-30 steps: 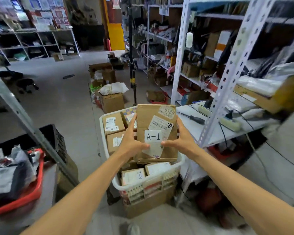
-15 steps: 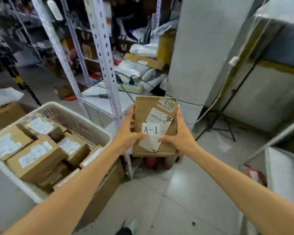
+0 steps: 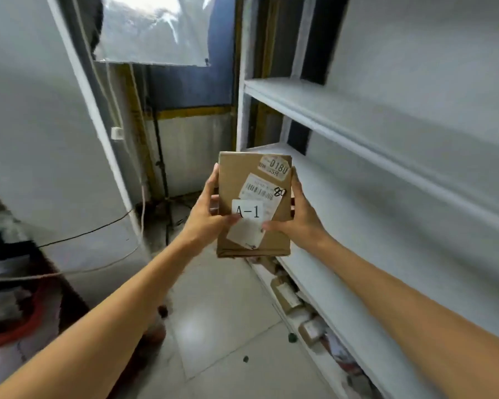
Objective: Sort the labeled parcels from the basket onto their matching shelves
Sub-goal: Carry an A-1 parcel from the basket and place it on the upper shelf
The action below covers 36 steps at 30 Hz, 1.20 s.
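— So, where is the flat brown cardboard parcel (image 3: 254, 203)?

— Held up in the air between both hands, upright, its labelled face to the camera. It is just in front of the near corner of the white metal shelving unit (image 3: 357, 116). Whether it touches the shelf edge I cannot tell.

— How do the fingers lie?

— The left hand (image 3: 205, 223) grips the left edge, thumb pressed across the front and fingers curled behind. The right hand (image 3: 300, 223) grips the right edge likewise, its thumb on the front low down.

— What can be read on it?

— A square white label (image 3: 247, 212) near the middle says "A-1" in black print. It sits over a longer white shipping label with a barcode (image 3: 260, 191), whose small print is too blurred to read. Beside the barcode, "80" (image 3: 280, 192) is handwritten in black marker. A taped sticker (image 3: 274, 167) at the top right corner reads "018U".

— Anything else nearby?

— Several small brown boxes (image 3: 285, 295) with white labels lie on the lowest shelf, above the pale tiled floor (image 3: 222, 326). A red plastic basket (image 3: 12, 335) shows at the left edge.
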Motion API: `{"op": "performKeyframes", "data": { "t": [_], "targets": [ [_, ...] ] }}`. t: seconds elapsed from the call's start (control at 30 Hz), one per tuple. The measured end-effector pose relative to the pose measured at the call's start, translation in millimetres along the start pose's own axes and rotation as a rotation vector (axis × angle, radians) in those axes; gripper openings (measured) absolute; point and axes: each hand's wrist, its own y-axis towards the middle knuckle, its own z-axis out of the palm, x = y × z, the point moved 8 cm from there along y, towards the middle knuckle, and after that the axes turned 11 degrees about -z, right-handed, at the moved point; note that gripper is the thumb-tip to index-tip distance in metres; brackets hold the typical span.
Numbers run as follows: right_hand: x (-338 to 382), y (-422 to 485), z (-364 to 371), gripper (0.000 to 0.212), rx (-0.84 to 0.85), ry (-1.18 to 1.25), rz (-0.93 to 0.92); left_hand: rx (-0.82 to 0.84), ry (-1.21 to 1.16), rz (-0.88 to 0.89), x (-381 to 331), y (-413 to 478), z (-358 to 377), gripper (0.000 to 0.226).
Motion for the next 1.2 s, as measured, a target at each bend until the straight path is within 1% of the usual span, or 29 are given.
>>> {"op": "performKeyframes", "data": {
  "t": [0.2, 0.27, 0.4, 0.53, 0.7, 0.83, 0.97, 1.1, 1.2],
  "targets": [
    [-20, -70, -137, 0.129, -0.322, -0.167, 0.127, 0.359, 0.013, 0.083, -50, 18, 141, 0.095],
    [-18, -101, -177, 0.13, -0.439, -0.22, 0.153, 0.444, 0.023, 0.134, -65, 15, 187, 0.096],
    [-10, -165, -244, 0.131, -0.616, -0.304, 0.219, 0.63, 0.022, 0.218, -92, -6, 275, 0.099],
    [7, -213, -299, 0.13, -0.747, -0.379, 0.24, 0.769, -0.006, 0.291, -122, -29, 347, 0.097],
    [36, -240, -359, 0.128, -0.851, -0.491, 0.208, 0.752, -0.027, 0.425, -166, -38, 407, 0.097],
    [49, -238, -393, 0.129, -0.863, -0.567, 0.178, 0.742, -0.031, 0.505, -195, -33, 442, 0.102],
    [42, -233, -420, 0.124, -0.878, -0.593, 0.157, 0.728, -0.022, 0.526, -208, -21, 473, 0.107],
    [34, -233, -441, 0.122, -0.913, -0.584, 0.128, 0.717, -0.046, 0.548, -216, -13, 493, 0.107],
    [31, -229, -448, 0.122, -0.948, -0.654, 0.079, 0.712, -0.037, 0.578, -223, -5, 504, 0.11]
  ]
}}
